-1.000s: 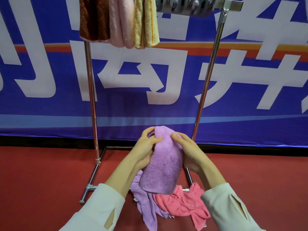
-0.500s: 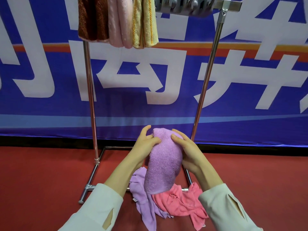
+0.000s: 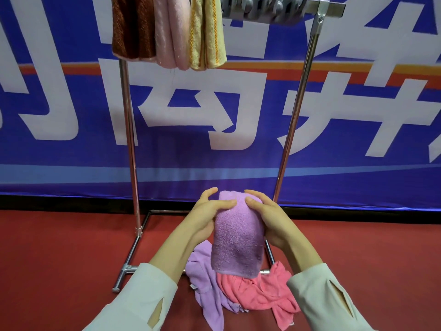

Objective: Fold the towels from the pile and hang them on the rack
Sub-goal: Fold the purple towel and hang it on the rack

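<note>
Together, both hands — left hand [image 3: 204, 219], right hand [image 3: 269, 218] — clasp the folded purple towel [image 3: 238, 240], fingers curled round it.

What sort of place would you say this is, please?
Probably a staged demo or event area: a large printed blue banner as backdrop, red floor, and a freestanding metal rack.

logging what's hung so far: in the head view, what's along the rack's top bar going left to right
brown towel → pink towel → yellow towel → grey plastic pieces → rack's right post
</note>
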{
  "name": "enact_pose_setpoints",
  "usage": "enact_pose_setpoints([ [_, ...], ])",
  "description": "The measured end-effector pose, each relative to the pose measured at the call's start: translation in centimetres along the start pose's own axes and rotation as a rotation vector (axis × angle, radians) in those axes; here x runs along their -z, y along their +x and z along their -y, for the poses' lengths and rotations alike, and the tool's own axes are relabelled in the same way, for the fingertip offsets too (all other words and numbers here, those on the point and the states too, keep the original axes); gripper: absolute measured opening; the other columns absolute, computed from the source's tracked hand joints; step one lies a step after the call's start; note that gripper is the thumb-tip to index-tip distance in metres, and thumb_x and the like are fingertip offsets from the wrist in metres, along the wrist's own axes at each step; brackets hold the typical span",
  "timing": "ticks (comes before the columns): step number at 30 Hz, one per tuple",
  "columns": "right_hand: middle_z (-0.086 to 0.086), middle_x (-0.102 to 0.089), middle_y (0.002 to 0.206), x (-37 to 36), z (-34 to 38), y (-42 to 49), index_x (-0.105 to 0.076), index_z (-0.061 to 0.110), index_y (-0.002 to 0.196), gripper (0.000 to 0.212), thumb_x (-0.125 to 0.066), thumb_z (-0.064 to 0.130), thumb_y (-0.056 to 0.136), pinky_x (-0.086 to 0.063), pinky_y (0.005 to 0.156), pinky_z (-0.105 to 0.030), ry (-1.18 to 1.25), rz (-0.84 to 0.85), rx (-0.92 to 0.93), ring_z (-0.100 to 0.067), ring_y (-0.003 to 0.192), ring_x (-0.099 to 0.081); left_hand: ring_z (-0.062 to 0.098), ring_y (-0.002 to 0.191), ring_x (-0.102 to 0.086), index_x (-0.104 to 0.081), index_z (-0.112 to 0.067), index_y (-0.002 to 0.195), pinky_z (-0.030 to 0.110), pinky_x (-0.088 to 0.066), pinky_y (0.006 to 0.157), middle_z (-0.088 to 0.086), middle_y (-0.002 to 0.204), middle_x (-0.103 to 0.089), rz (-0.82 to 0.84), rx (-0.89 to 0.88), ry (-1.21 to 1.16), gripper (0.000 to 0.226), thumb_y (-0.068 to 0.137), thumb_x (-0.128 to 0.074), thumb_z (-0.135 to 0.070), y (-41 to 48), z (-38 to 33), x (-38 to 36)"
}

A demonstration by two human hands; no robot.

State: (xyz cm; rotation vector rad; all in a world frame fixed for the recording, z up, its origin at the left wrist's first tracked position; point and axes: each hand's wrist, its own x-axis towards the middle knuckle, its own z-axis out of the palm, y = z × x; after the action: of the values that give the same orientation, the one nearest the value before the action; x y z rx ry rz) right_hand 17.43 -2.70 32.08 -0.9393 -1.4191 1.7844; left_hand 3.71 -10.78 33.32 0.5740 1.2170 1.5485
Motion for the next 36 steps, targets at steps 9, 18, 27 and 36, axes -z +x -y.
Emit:
enact_pose_setpoints([
  [9, -0.019, -0.063, 0.126, 0.0, 0.2, -0.3, -0.057, 0.008, 0.129, 0.048, -0.064, 0.019, 0.084, -0.051, 0.095, -0.042, 0.304, 0.177, -0.083, -0.032, 0.113, -0.062, 0.021, 0.119, -0.056, -0.018, -0.025, 0.151, 0.035, -0.049, 0.090, -0.001, 0.144, -0.047, 0.177, -0.080, -0.106, 0.088, 0.083, -0.055, 0.016, -0.2, -0.2, 0.0],
  [18, -0.010, -0.066, 0.119, -0.1, 0.5, -0.4, -0.050, 0.020, 0.137, 0.054, -0.056, 0.000, 0.088, -0.054, 0.076, -0.034, 0.436, 0.115, -0.055, -0.023, 0.094, -0.067, 0.026, 0.101, -0.063, -0.026, -0.012, 0.145, 0.037, -0.053, 0.077, 0.018, 0.126, -0.057, 0.012, 0.038, -0.052, 0.086, 0.075, -0.073, 0.003, 0.0, -0.1, 0.3],
  [27, -0.008, -0.064, 0.127, -0.4, 1.2, -1.3, -0.049, 0.031, 0.137, 0.061, -0.049, -0.007, 0.089, -0.054, 0.086, -0.037, 0.273, 0.162, 0.097, -0.026, 0.110, -0.065, 0.024, 0.100, -0.068, -0.065, -0.002, 0.114, 0.033, -0.054, 0.087, 0.016, 0.114, -0.069, 0.332, 0.160, 0.073, 0.043, 0.076, -0.067, -0.021, -0.1, 0.0, 0.7],
  [36, 0.002, -0.056, 0.131, -0.8, 1.1, -1.2, -0.039, 0.046, 0.141, 0.066, -0.045, 0.002, 0.091, -0.049, 0.090, -0.035, 0.006, 0.111, 0.124, -0.023, 0.112, -0.061, 0.031, 0.103, -0.067, -0.061, 0.002, 0.119, 0.035, -0.056, 0.085, 0.021, 0.115, -0.067, 0.161, -0.024, -0.022, 0.037, 0.085, -0.066, -0.010, 0.0, -0.2, 0.3],
])
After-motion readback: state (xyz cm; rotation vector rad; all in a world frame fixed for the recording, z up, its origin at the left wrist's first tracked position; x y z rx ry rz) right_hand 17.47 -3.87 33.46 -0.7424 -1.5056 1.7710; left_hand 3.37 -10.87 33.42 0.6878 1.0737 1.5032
